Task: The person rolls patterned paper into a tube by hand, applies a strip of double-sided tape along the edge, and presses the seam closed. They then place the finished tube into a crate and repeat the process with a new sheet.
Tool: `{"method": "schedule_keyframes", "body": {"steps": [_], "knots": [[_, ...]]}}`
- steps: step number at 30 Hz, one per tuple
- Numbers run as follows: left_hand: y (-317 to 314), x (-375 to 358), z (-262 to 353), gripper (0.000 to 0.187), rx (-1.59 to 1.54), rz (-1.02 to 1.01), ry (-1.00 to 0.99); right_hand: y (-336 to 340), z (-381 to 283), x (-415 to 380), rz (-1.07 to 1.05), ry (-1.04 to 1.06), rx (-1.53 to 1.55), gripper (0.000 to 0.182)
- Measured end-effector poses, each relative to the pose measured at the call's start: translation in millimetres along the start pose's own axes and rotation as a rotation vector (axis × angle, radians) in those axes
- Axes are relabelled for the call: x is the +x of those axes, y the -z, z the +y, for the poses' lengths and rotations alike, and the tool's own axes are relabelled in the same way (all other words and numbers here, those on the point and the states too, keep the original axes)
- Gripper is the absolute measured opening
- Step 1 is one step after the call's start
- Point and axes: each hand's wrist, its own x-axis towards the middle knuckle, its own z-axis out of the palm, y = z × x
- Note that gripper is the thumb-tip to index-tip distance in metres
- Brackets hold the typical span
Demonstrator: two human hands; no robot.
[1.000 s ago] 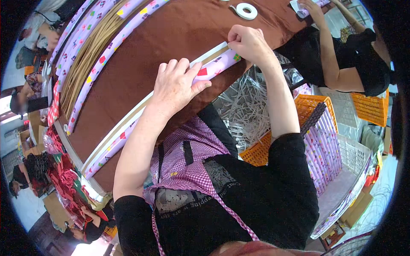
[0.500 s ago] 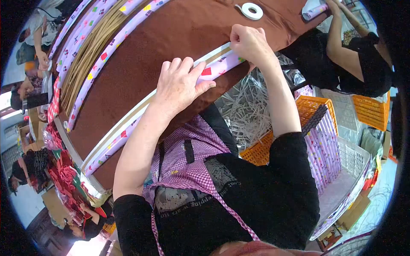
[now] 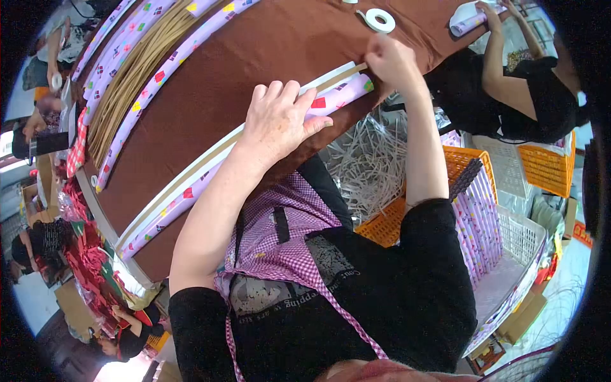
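Note:
A long lilac roll [image 3: 349, 94] of patterned sheet, printed with colourful small shapes, lies across the brown-covered table in front of me. A white edge runs along its far side, with a thin tan strip [image 3: 334, 80] on it. My left hand [image 3: 280, 121] grips the roll near its middle, fingers over the far side and thumb on the near side. At the right end, my right hand [image 3: 393, 62] is closed in a pinch on the end of the tan strip. Just beyond that hand lies a white roll of tape [image 3: 380, 20].
At the left, a bundle of tan strips [image 3: 130, 83] lies between more patterned rolls [image 3: 156, 79]. White shreds [image 3: 366, 156] and an orange basket [image 3: 382, 223] are below the table edge; a basket of rolls [image 3: 522, 232] stands right. A co-worker [image 3: 503, 95] handles a roll at upper right.
My right hand has moved a little to the right, and more of the tan strip's end shows beside it. My left hand has shifted slightly right and up.

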Motion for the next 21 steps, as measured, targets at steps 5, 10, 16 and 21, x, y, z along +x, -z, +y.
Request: {"method": "schedule_keyframes", "body": {"steps": [5,10,16,21], "knots": [[-2.2,-1.0,-0.4,0.052,-0.011,0.015,0.001,16.5,-36.4,-26.5,0.149,0.291,0.324,0.021],[-0.4,0.3,-0.5,0.052,-0.004,-0.011,0.011,4.5,-69.6,-54.5,-0.138,0.660,0.146,0.017],[-3.1,-0.9,-0.5,0.054,-0.001,0.029,0.015,23.4,-12.0,-32.2,-0.096,0.552,-0.109,0.018],[-5.0,-1.4,0.3,0.054,0.003,0.047,0.018,19.7,-47.5,-45.9,0.027,0.657,0.046,0.024]]}}
